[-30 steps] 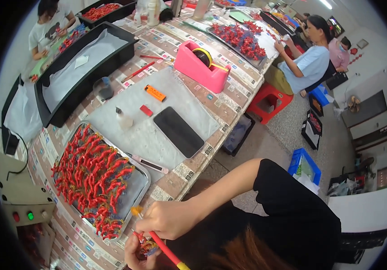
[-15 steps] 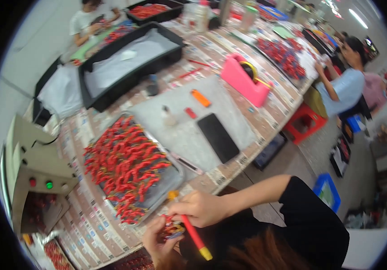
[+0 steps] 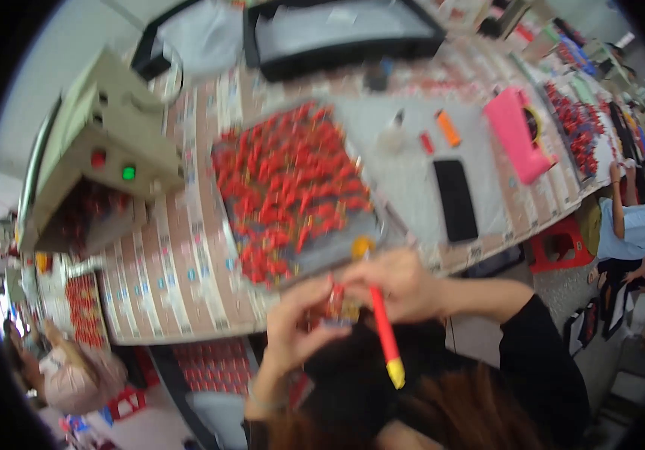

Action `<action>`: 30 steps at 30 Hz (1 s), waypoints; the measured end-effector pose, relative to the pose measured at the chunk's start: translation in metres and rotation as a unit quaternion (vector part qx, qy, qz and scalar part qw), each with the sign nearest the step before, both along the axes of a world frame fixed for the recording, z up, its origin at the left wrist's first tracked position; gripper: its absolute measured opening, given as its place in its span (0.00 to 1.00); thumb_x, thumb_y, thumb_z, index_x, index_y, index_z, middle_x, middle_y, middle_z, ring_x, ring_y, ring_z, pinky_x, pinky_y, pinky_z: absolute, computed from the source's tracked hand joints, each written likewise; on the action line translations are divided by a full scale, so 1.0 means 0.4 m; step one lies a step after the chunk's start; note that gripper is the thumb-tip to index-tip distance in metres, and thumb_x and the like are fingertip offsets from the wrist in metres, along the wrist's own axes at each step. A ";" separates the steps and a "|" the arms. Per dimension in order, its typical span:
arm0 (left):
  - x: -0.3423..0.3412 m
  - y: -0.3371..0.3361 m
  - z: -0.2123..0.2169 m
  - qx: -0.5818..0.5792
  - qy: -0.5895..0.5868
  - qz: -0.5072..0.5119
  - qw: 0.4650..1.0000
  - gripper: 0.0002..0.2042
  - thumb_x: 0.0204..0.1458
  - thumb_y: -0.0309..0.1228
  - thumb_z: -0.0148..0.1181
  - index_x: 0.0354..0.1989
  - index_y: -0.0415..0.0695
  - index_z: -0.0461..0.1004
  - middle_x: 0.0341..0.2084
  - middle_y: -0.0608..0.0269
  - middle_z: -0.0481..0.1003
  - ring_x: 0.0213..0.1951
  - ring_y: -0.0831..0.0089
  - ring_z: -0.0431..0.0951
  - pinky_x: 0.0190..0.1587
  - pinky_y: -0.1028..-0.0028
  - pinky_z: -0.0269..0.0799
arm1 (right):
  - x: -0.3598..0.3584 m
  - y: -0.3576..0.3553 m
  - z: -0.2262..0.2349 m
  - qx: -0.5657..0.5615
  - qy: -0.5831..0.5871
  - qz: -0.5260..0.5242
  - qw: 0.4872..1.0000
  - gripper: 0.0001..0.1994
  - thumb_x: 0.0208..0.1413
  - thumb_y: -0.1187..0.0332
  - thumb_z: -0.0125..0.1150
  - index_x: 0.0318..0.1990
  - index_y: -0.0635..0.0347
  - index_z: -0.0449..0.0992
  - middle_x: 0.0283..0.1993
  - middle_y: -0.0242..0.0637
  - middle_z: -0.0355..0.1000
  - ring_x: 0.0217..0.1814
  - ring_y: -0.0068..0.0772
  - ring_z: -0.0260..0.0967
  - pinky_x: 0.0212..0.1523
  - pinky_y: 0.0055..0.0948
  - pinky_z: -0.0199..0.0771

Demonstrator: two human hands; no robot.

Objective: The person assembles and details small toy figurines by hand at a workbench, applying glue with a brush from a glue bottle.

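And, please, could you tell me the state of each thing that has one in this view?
Left hand: holding a small red piece
Right hand: gripping a red stick
Tray: mostly covered with red pieces
Phone: lying flat, screen dark
Green light: lit
Black box: open, lined in white

Small red piece (image 3: 335, 301): partly covered by the fingers of the left hand (image 3: 292, 324), and blurred; exact shape cannot be determined. Red-and-yellow tool (image 3: 382, 324): middle section concealed by the right hand (image 3: 406, 286). Massed red pieces (image 3: 285, 187), centre of frame: blurred, individual outlines indistinct. Beige machine (image 3: 108, 112), left: interior shadowed, contents unidentifiable. Black tray (image 3: 348, 64): cut off by upper edge. Person in light blue (image 3: 632, 227), far right: partly lost at dark rim.
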State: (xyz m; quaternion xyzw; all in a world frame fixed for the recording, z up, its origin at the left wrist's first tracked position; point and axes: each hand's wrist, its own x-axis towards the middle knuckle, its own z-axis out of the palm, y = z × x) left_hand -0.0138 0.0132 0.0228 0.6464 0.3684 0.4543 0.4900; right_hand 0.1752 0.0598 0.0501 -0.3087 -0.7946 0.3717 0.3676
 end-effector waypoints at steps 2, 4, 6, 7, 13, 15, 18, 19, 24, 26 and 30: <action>-0.004 0.022 -0.004 0.012 -0.014 -0.006 1.000 0.28 0.30 0.19 0.66 0.45 0.37 0.64 0.44 0.52 0.65 0.43 0.69 0.69 0.39 0.76 0.70 | -0.012 0.016 -0.007 0.006 0.016 -0.008 1.000 0.05 0.43 0.75 0.55 0.29 0.61 0.67 0.18 0.41 0.65 0.20 0.40 0.66 0.19 0.31 0.63; -0.012 0.024 -0.002 0.014 -0.019 0.003 1.000 0.27 0.29 0.20 0.66 0.44 0.36 0.64 0.43 0.52 0.65 0.43 0.70 0.69 0.40 0.77 0.69 | -0.026 0.020 -0.017 -0.009 0.027 0.003 1.000 0.05 0.42 0.75 0.55 0.28 0.61 0.67 0.18 0.41 0.65 0.20 0.40 0.66 0.19 0.30 0.63; -0.016 0.030 -0.011 0.015 -0.015 0.007 1.000 0.27 0.29 0.20 0.66 0.44 0.35 0.65 0.42 0.51 0.66 0.43 0.70 0.69 0.40 0.76 0.69 | -0.026 0.027 -0.014 -0.010 -0.014 0.001 1.000 0.05 0.42 0.76 0.56 0.28 0.62 0.67 0.17 0.41 0.65 0.19 0.40 0.66 0.19 0.30 0.63; -0.018 0.022 -0.017 0.005 -0.014 0.013 1.000 0.27 0.29 0.20 0.66 0.44 0.35 0.65 0.42 0.51 0.66 0.43 0.70 0.69 0.40 0.76 0.69 | -0.031 0.022 -0.016 -0.019 -0.013 0.007 1.000 0.05 0.42 0.76 0.56 0.28 0.62 0.67 0.17 0.41 0.65 0.19 0.40 0.66 0.19 0.30 0.63; -0.020 -0.014 -0.036 -0.027 -0.053 0.033 0.998 0.27 0.28 0.22 0.67 0.43 0.35 0.66 0.42 0.51 0.66 0.42 0.69 0.70 0.40 0.75 0.70 | -0.039 0.006 -0.032 0.007 -0.012 0.021 1.000 0.07 0.40 0.78 0.58 0.29 0.65 0.68 0.17 0.38 0.65 0.16 0.31 0.65 0.16 0.24 0.61; -0.021 -0.016 -0.039 -0.016 -0.047 0.034 0.998 0.27 0.28 0.23 0.67 0.42 0.35 0.66 0.42 0.51 0.67 0.42 0.69 0.70 0.39 0.75 0.70 | -0.038 0.003 -0.037 0.012 -0.002 0.021 1.000 0.06 0.40 0.78 0.57 0.29 0.65 0.68 0.17 0.37 0.65 0.16 0.31 0.65 0.15 0.24 0.60; -0.019 -0.015 -0.036 0.000 -0.035 0.037 0.999 0.27 0.28 0.24 0.68 0.42 0.35 0.66 0.41 0.50 0.67 0.42 0.69 0.70 0.38 0.76 0.71 | -0.036 0.000 -0.032 0.008 -0.006 0.022 1.000 0.06 0.40 0.78 0.57 0.29 0.66 0.68 0.17 0.38 0.66 0.16 0.31 0.65 0.16 0.23 0.61; -0.019 -0.014 -0.033 0.005 -0.030 0.038 0.999 0.27 0.28 0.24 0.68 0.42 0.35 0.66 0.41 0.50 0.68 0.41 0.69 0.71 0.38 0.76 0.71 | -0.036 -0.001 -0.035 0.006 -0.006 0.024 1.000 0.06 0.40 0.78 0.57 0.29 0.66 0.68 0.17 0.38 0.66 0.16 0.31 0.65 0.16 0.23 0.61; -0.017 -0.005 -0.030 -0.001 -0.019 0.032 0.999 0.26 0.28 0.25 0.68 0.41 0.34 0.66 0.41 0.50 0.68 0.41 0.69 0.71 0.36 0.76 0.72 | -0.030 0.003 -0.037 0.000 -0.023 0.012 1.000 0.06 0.41 0.77 0.57 0.29 0.65 0.68 0.17 0.36 0.66 0.15 0.29 0.65 0.16 0.21 0.61; -0.017 -0.005 -0.032 -0.006 -0.021 0.033 0.999 0.26 0.29 0.25 0.68 0.41 0.34 0.66 0.41 0.50 0.68 0.41 0.69 0.71 0.36 0.77 0.72 | -0.031 0.004 -0.041 -0.003 -0.019 0.012 1.000 0.06 0.41 0.77 0.57 0.28 0.65 0.68 0.16 0.36 0.65 0.15 0.28 0.65 0.16 0.21 0.60; -0.020 -0.008 -0.039 -0.010 -0.019 0.035 0.999 0.26 0.29 0.25 0.67 0.41 0.34 0.66 0.41 0.49 0.67 0.40 0.69 0.71 0.36 0.77 0.72 | -0.034 0.003 -0.038 -0.006 -0.024 0.010 1.000 0.05 0.42 0.77 0.57 0.28 0.65 0.68 0.15 0.35 0.65 0.14 0.28 0.64 0.15 0.21 0.60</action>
